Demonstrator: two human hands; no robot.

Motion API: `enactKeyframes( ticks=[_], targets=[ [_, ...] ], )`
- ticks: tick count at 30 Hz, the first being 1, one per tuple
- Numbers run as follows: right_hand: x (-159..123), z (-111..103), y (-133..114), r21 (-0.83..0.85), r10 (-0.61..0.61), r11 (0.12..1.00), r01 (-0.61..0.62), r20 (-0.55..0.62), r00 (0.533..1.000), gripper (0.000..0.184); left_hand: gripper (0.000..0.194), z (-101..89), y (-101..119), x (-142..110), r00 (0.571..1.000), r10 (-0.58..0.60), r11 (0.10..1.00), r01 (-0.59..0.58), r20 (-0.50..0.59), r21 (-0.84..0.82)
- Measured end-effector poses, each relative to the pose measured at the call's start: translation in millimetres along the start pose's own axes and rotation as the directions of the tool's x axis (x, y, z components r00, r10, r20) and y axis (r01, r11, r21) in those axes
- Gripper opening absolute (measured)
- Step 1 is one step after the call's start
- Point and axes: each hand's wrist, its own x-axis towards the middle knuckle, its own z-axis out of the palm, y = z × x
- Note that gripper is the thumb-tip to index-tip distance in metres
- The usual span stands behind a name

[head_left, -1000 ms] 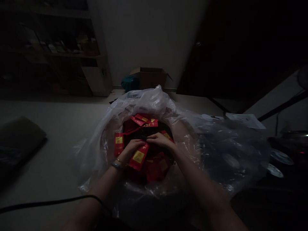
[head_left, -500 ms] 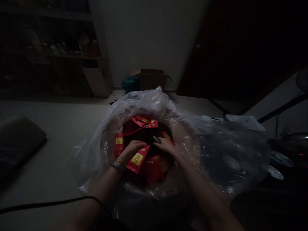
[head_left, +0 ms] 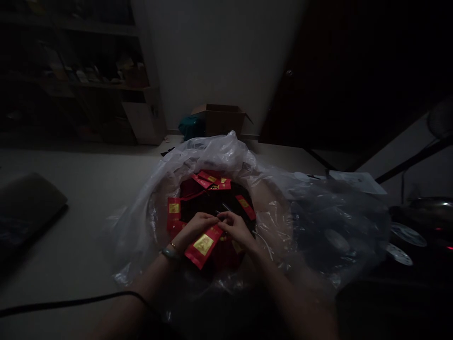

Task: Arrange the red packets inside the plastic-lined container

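Note:
My left hand (head_left: 198, 225) is closed on the upper end of a red packet (head_left: 204, 245) with a yellow label, which tilts toward me. Close against it, my right hand (head_left: 236, 228) pinches near the packet's top edge. A thin silvery tool (head_left: 226, 208) sticks out past the right fingers; its kind is too dark to make out. Both hands are over a round container lined with a clear plastic bag (head_left: 228, 146). Inside lies dark loose material (head_left: 198, 203), with more red packets (head_left: 244, 206) around its edge, several of them at the far side.
The plastic spreads right over a dark surface, near patterned dishes (head_left: 406, 234). An open cardboard box (head_left: 224, 120) and a teal bag (head_left: 191, 126) stand by the wall. Shelves (head_left: 95, 85) are at left, a dark door (head_left: 339, 75) at right. A black cable (head_left: 71, 300) crosses lower left.
My right hand has moved left and slightly down to the packet's top, meeting my left hand. The silvery tool has turned in its fingers. The left hand still holds the packet, slightly lower.

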Motion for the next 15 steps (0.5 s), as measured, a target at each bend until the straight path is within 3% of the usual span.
enactKeyframes(
  ticks=[6, 9, 12, 15],
  targets=[
    [-32, -3, 8, -0.046, -0.038, 0.998, 0.030, -0.170, 0.985, 0.045, 0.046, -1.1, -10, -27, 0.989, 0.039, 0.970, -0.071, 0.141, 0.233],
    [-52, -10, 13, -0.180, -0.064, 0.983, 0.035, -0.158, 0.985, 0.043, 0.049, -1.4, -12, -47, 0.981, 0.051, 0.903, -0.126, 0.189, 0.410],
    [-67, -17, 18, -0.360, -0.073, 0.932, 0.048, -0.057, 0.996, 0.044, 0.044, 3.2, -5, -65, 0.970, 0.127, 0.749, -0.232, 0.208, 0.620],
    [-75, -22, 19, -0.560, -0.082, 0.826, 0.063, -0.008, 0.997, 0.037, 0.034, 13.1, 7, -75, 0.932, 0.155, 0.469, -0.362, 0.328, 0.805]
  ],
)
